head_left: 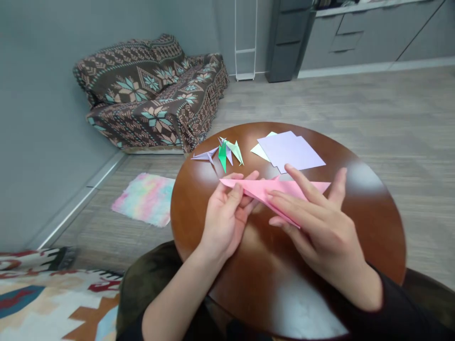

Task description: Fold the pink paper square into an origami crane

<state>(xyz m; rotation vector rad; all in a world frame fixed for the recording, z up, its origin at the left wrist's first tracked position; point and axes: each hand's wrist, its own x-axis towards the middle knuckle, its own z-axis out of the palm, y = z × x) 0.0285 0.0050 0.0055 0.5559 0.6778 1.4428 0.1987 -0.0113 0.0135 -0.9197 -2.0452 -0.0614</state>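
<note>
A pink sheet of origami paper (259,186), folded into a long pointed shape, is held just above the round table. My left hand (227,213) grips its left end, thumb on the near side and fingers behind. Across its right part lies my right hand (320,227), with thumb and forefinger at the paper's lower edge and the other fingers spread. Beyond my left hand lie several folded paper cranes: a lilac one (206,155), a bright green one (222,156) and a pale green one (236,151). Lilac paper sheets (291,150) lie behind the pink paper.
The round brown table (369,222) stands close in front of me. A pale green sheet (260,150) pokes out under the lilac ones. Further off are a sofa with a patterned cover (159,94), a pastel fluffy mat (145,199) and grey cabinets (366,38).
</note>
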